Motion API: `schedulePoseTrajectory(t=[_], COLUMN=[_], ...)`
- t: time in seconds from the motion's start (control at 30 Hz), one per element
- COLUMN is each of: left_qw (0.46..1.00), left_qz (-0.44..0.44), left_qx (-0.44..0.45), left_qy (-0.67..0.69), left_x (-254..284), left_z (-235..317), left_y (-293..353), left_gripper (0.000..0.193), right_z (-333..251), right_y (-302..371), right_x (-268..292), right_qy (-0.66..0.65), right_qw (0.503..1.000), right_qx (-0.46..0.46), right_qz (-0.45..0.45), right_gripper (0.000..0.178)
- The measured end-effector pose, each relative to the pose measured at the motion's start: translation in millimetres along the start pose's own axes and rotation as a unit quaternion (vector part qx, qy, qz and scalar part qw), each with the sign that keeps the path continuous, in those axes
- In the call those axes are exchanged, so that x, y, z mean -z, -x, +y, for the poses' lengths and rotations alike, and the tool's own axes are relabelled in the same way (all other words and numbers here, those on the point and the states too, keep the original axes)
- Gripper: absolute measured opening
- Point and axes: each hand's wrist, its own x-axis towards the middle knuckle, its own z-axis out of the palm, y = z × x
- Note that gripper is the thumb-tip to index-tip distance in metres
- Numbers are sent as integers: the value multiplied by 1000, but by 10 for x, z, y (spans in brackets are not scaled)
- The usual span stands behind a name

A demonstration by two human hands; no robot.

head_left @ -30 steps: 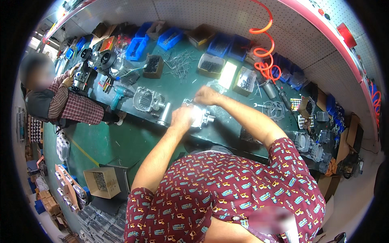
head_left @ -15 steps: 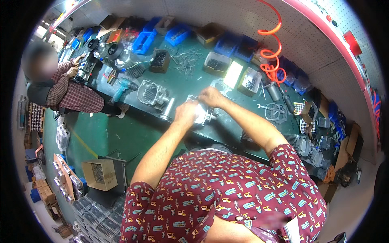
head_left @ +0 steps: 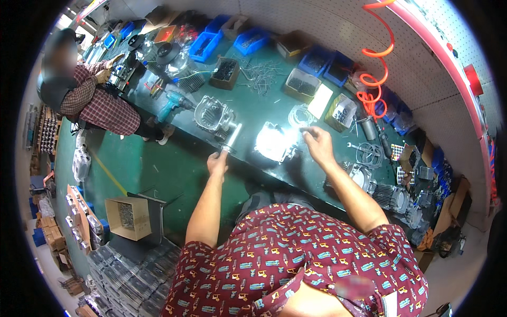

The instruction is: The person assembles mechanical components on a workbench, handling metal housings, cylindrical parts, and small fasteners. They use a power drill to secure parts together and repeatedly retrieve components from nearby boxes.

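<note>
A silver metal housing [head_left: 273, 142], washed out by bright light, lies on the green workbench in front of me. My right hand [head_left: 320, 147] is at its right side, fingers bent and fingertips close together; what they hold, if anything, is too small to make out. My left hand [head_left: 217, 165] is at the bench's front edge, thumb and fingers closed at the lower end of a silver metal rod [head_left: 233, 136]. Just beyond the rod sits another open metal housing [head_left: 212, 114]. A coil of grey cable [head_left: 300, 115] lies behind the bright housing.
A teal power drill [head_left: 173, 104] lies left of the housings. Blue bins [head_left: 206, 46] and boxes of small parts [head_left: 225, 73] line the back. An orange coiled hose [head_left: 377, 79] hangs at right. Finned motor housings [head_left: 391, 197] stand at the right. A co-worker [head_left: 92, 100] works at far left.
My hands have parted from the bright housing. The left moved left and down to the rod's end; the right drew off to the housing's right side. The view has shifted slightly.
</note>
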Motion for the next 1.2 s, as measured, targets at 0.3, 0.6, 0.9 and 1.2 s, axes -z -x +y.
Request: schedulePoseTrajectory(t=[0.3, 0.6, 0.9, 1.2], left_qw=[973, 990, 749, 613], left_qz=[-54, -45, -241, -246], left_qx=[7, -86, -501, -591], left_qy=[222, 100, -360, -462], left_x=[-399, 357, 273, -1163], left_z=[-125, -793, -426, -261], left_y=[-316, 449, 1685, 2267], left_gripper=[16, 59, 73, 78], right_z=[-95, 166, 766, 928], right_y=[517, 1417, 1867, 1620], right_x=[53, 94, -90, -14], right_qy=[-130, -173, -281, -347], right_qw=[985, 945, 865, 863], right_qx=[-107, -258, -413, -357], right_qz=[31, 98, 40, 91], right_gripper=[21, 20, 18, 43])
